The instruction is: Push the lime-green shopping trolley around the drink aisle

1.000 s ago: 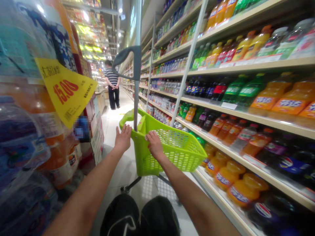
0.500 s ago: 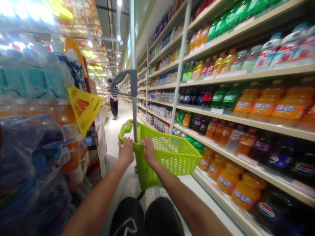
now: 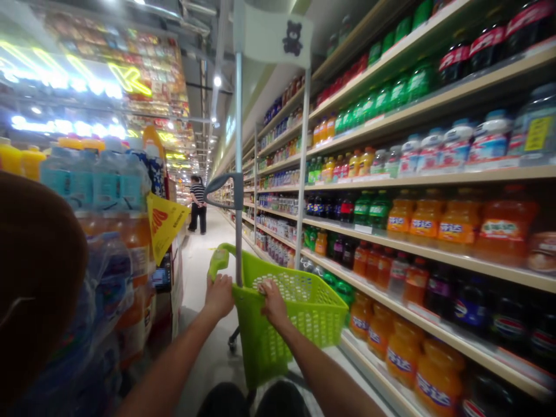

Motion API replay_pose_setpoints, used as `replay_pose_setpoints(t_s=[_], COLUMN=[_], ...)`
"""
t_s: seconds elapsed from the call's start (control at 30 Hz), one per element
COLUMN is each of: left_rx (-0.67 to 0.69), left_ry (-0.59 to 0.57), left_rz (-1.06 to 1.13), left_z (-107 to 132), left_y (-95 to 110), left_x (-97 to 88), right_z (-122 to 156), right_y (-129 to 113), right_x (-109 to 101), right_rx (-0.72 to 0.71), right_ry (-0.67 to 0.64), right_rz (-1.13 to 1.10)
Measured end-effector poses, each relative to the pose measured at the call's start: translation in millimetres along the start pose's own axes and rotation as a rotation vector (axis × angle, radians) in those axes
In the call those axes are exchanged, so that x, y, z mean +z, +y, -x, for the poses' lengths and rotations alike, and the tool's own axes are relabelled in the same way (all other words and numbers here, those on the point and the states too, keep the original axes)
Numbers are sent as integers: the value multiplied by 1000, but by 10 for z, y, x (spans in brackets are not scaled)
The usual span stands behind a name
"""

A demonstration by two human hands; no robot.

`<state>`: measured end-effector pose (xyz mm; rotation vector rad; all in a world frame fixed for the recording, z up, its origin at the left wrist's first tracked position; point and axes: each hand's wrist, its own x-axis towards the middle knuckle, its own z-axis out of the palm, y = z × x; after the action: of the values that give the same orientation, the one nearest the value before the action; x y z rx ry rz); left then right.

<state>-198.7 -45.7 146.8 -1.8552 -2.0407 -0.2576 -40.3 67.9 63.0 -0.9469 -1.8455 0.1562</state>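
A lime-green child-size shopping cart (image 3: 260,339) stands before my knees, its basket perforated with many holes. My left hand (image 3: 219,295) is closed over the near left part of its rim, just below the curved green handle (image 3: 218,260). On the near rim, to the right of the pole, my right hand (image 3: 273,301) is closed too, its fingertips partly hidden inside the basket. A grey pole (image 3: 238,231) rises from the cart between my hands. It carries a grey hook-shaped grip (image 3: 226,191) and, at the top, a pale flag (image 3: 269,35) with a dark bear.
Shelves (image 3: 365,226) of soft drink bottles run along the right. At left are stacked wrapped bottles (image 3: 108,272) with a yellow price sign (image 3: 165,226). A dark rounded shape (image 3: 39,284) fills the near left. Down the aisle, a person (image 3: 198,202) stands facing away.
My view has tilted up, so cart and hands sit lower and the bear flag shows. The dark rounded shape has entered at left. Both hands stay on the rim.
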Motion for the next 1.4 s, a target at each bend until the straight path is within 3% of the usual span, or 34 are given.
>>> replay_pose_setpoints(t_s=[0.23,0.4,0.5,0.63,0.8,0.93,1.07,1.17,1.3,1.4], left_rx=[-9,18,31,29,22,33,20,-7,-6,2], left_ry=[-35,-6,12,6,36,50,29,27,19,11], left_rz=[-41,-50,-46,-43,-51,-68,-78,-88,-95,-107], left_z=[63,152,202,255,295,304,282,266,266,277], left_y=[-56,-54,-31,33,65,46,50,73,88,73], left_x=[86,63,53,26,27,34,24,23,12,-10], right_z=[58,164,206,197,208,284,291,224,118,94], right_y=[-459,-294,-176,-319,-491,-249,-57,-208,-579,-681], right_x=[216,162,70,2,9,-1,-10,6,48,35], right_rx=[-262,-303,-246,-116,-226,-278,-70,14,-93,-139], right_ry=[48,74,100,107,20,22,125,136,60,-8], right_rz=[-66,50,139,115,-29,-3,28,-31,-79,15])
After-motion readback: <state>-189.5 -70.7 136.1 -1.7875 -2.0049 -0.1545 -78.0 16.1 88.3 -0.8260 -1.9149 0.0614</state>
